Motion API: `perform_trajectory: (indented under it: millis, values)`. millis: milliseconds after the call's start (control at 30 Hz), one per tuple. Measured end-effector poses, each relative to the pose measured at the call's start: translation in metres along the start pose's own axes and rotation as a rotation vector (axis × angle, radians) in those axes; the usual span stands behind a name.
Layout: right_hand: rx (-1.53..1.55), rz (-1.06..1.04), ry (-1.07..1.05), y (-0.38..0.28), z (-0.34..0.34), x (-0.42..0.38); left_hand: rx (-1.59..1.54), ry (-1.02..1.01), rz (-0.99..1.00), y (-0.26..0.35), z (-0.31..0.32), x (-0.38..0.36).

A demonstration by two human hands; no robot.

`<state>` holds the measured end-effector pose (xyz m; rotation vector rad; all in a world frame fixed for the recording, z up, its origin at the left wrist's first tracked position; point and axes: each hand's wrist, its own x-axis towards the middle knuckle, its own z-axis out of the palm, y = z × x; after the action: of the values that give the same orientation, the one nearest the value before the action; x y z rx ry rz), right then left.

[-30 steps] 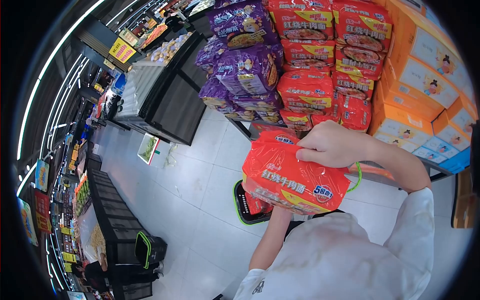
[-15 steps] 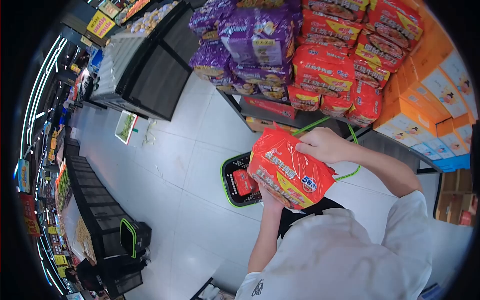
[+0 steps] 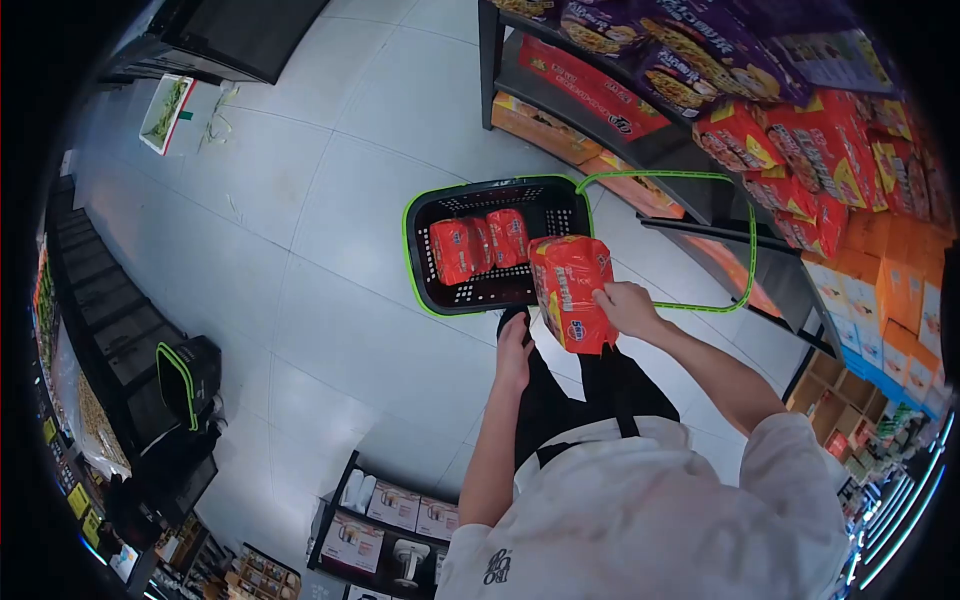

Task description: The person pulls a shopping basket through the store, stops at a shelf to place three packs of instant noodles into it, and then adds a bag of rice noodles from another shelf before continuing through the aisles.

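A red noodle pack [image 3: 572, 288] hangs from my right hand [image 3: 630, 309], whose fingers are closed on its right side. The pack is over the right front corner of a black basket with a green rim [image 3: 411, 255]. Inside the basket lie red noodle packs [image 3: 464, 250] on the left and in the middle. My left hand [image 3: 513, 350] is off the pack, just below the basket's front rim, its fingers partly hidden. The basket's green handle [image 3: 753, 240] lies folded out to the right.
Shelves at the upper right hold purple noodle packs [image 3: 700, 50], red packs [image 3: 820, 150] and orange boxes [image 3: 880, 270]. A second black basket [image 3: 195, 380] stands at the left. A white tray of greens [image 3: 166, 114] is at the upper left. Boxed goods [image 3: 395, 505] fill a low rack.
The view has tilted down toward the basket. My right hand has lowered the noodle pack to the basket's corner, and my left hand has let go of it.
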<state>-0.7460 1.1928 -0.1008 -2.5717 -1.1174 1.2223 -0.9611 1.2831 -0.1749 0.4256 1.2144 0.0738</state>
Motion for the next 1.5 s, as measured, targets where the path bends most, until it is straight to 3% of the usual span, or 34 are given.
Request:
perform_trajectory:
  millis: [133,267,400,500,567,833,933,1100,1200,1333,1500]
  values:
    - [0.002,0.075,0.015,-0.007,0.075,0.057,-0.005,0.279,0.177,0.006,-0.108,0.033]
    - [-0.006,0.169,0.032,-0.013,0.109,0.118,-0.098,0.537,0.067,-0.027,-0.218,0.031]
    - [-0.028,0.256,-0.036,-0.003,0.150,0.170,0.038,0.832,-0.111,-0.077,-0.287,0.005]
    - [-0.068,0.317,-0.024,-0.008,0.182,0.204,0.168,0.847,-0.198,-0.109,-0.322,-0.020]
    - [-0.066,0.313,0.006,-0.012,0.206,0.229,0.088,0.829,-0.202,-0.130,-0.343,-0.032]
    - [-0.138,0.390,-0.121,-0.020,0.261,0.318,0.070,0.802,-0.264,-0.157,-0.364,-0.042]
    - [-0.117,0.421,-0.162,-0.025,0.279,0.333,-0.021,0.892,-0.192,-0.146,-0.350,-0.049]
    - [-0.064,0.438,-0.203,-0.040,0.295,0.349,0.026,0.776,-0.212,-0.158,-0.360,-0.064]
    - [-0.019,0.450,-0.282,-0.030,0.301,0.354,-0.076,0.786,-0.157,-0.153,-0.349,-0.061]
    - [0.134,0.392,-0.350,-0.024,0.250,0.329,-0.081,0.731,-0.104,-0.150,-0.354,-0.050]
    - [0.227,0.308,0.115,0.015,0.147,0.262,0.044,0.718,-0.043,-0.112,-0.320,-0.042]
